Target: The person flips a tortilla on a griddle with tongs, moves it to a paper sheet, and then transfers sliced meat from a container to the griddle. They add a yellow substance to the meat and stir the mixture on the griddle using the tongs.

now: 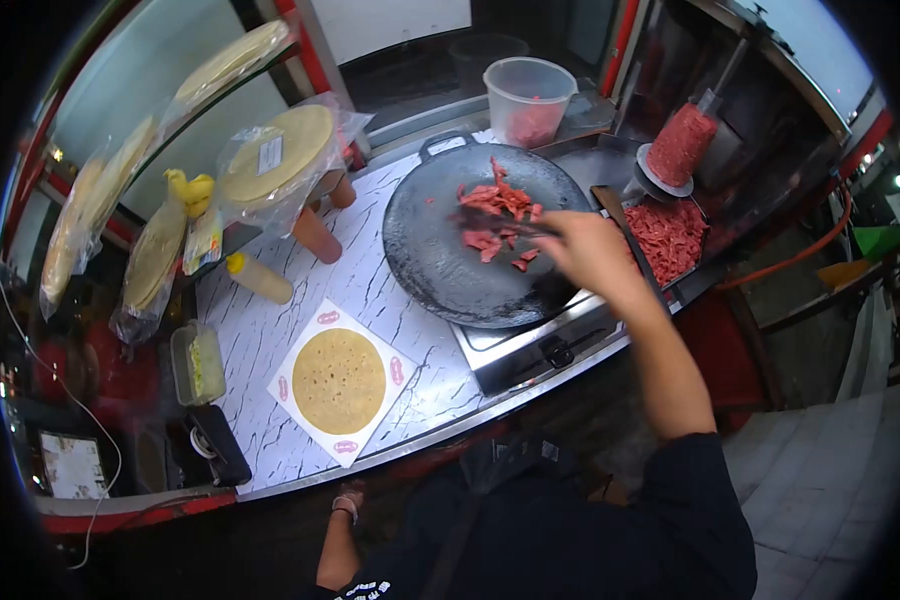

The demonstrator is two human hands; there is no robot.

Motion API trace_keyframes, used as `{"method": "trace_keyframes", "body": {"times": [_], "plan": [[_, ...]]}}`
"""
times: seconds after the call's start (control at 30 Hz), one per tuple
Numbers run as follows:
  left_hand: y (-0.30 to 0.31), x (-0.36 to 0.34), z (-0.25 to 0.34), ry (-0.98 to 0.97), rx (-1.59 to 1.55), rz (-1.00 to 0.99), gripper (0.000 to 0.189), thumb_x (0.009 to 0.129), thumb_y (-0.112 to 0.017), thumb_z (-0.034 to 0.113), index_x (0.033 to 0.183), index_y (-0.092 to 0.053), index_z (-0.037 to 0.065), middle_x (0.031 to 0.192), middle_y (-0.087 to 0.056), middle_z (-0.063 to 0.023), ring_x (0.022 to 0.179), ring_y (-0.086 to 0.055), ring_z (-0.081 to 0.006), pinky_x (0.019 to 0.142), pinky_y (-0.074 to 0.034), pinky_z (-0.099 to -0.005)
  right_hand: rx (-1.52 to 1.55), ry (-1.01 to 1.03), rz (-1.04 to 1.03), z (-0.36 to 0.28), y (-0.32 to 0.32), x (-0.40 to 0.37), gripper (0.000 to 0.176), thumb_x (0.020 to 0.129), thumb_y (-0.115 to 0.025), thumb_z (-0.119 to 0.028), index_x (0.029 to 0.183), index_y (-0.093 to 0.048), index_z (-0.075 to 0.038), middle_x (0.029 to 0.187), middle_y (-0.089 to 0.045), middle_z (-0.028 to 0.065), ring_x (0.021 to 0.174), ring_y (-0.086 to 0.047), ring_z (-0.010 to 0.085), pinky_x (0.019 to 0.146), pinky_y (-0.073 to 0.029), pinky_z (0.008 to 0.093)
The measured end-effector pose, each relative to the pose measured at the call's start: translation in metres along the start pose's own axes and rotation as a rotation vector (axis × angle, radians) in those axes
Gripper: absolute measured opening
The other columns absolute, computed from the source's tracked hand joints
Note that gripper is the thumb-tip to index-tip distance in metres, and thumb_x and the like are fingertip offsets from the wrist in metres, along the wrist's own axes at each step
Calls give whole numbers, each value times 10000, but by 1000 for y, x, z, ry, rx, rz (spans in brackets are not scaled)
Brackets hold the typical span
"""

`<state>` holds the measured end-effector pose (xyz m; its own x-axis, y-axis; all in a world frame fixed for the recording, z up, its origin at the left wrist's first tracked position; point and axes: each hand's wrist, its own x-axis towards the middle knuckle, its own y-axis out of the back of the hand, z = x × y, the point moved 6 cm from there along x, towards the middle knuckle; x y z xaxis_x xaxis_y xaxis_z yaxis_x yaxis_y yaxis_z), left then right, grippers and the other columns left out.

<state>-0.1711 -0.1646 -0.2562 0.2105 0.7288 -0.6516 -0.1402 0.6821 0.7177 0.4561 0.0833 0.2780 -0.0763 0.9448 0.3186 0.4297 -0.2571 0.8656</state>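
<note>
- Fingers of the right hand are closed around a dark tool, too blurred to tell its kind; its tip lies among the meat strips.
- Those red strips sit in a loose heap on the far half of the round black griddle, with a few scattered toward its middle.
- Reaching out nearly straight from a dark sleeve, the right arm crosses the griddle's right rim, with the hand palm-down over the pan.
- Well below the griddle, under the counter edge, the left hand hangs low with a band at the wrist; whether its fingers are curled or spread cannot be told.
- Left of the griddle and nearer the person, a flatbread lies on a white paper sheet printed with red oval marks, too small to read.
- Farther left of the griddle, a bagged stack of flatbreads carries a white label, unreadable.
- Right of the griddle stands a tray of red meat; beyond the griddle's far rim stands a plastic jug.
</note>
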Motion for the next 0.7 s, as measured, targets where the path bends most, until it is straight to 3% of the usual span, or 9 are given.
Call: {"method": "trace_keyframes", "body": {"times": [0.1, 0.13, 0.27, 0.3, 0.4, 0.47, 0.57, 0.67, 0.7], "plan": [[-11, -17, -5, 160, -160, 14, 379, 981, -408, 200, 1242, -681, 171, 1264, -703, -174, 1103, -705, -347, 959, -561, -465, 28, -81, 38, 36, 53, -33, 366, 856, -798, -249, 1116, -750, 5, 987, -758, 197, 886, -748, 340, 812, -562, 404], [-15, -27, -13, 217, -30, -4, 382, 984, -436, 222, 1262, -685, 143, 1273, -709, -158, 1126, -705, -336, 986, -550, -466, 161, -133, 4, 39, 66, -46, 350, 866, -787, -212, 1129, -746, 16, 979, -763, 201, 877, -762, 288, 810, -562, 369], [-35, -47, 5, -218, 368, -3, 403, 973, -500, 318, 1285, -701, 161, 1294, -713, -133, 1206, -679, -335, 1020, -512, -547, 313, -220, -155, 60, 45, -89, 347, 878, -784, -151, 1170, -725, 26, 977, -769, 107, 893, -729, 166, 821, -560, 328], [-46, -48, -12, -188, 349, -170, 395, 974, -507, 327, 1269, -710, 159, 1295, -713, -135, 1209, -678, -336, 1023, -511, -552, 334, -271, -147, 67, 22, -90, 401, 873, -794, -178, 1210, -705, 20, 1021, -765, 124, 924, -730, 182, 826, -562, 334], [-67, -51, -47, -214, 420, -343, 378, 977, -529, 354, 1219, -738, 153, 1297, -710, -142, 1216, -674, -340, 1029, -506, -565, 47, -51, 55, 51, -4, -56, 363, 916, -762, -233, 1198, -711, -11, 1095, -736, 216, 949, -720, 379, 819, -554, 421], [-73, -51, -55, -270, 469, -396, 372, 979, -544, 372, 1186, -757, 150, 1298, -708, -146, 1221, -671, -342, 1034, -503, -574, 40, -46, 156, 47, 8, -30, 364, 912, -764, -247, 1184, -715, -9, 1079, -737, 222, 950, -719, 389, 823, -552, 436], [-36, -45, -81, 8, 342, -468, 407, 971, -564, 398, 1259, -720, 155, 1330, -689, -154, 1248, -651, -349, 1069, -481, -562, -9, -41, 224, 48, 9, -9, 366, 907, -765, -276, 1155, -726, -9, 1049, -738, 230, 947, -719, 403, 829, -548, 455], [-17, -19, -84, -88, 126, 138, 421, 881, -688, 443, 1127, -770, 111, 1215, -739, -147, 1129, -697, -362, 985, -549, -500, -73, -102, 60, 27, 0, -16, 350, 905, -760, -288, 1118, -745, -11, 1007, -735, 239, 939, -719, 408, 834, -548, 451], [-26, -14, -88, -101, 145, 72, 409, 888, -685, 429, 1133, -765, 111, 1209, -740, -150, 1119, -699, -364, 981, -551, -502, -89, -52, 37, 20, 5, -17, 341, 906, -757, -280, 1115, -748, -10, 991, -735, 241, 932, -721, 406, 832, -548, 448]]}}
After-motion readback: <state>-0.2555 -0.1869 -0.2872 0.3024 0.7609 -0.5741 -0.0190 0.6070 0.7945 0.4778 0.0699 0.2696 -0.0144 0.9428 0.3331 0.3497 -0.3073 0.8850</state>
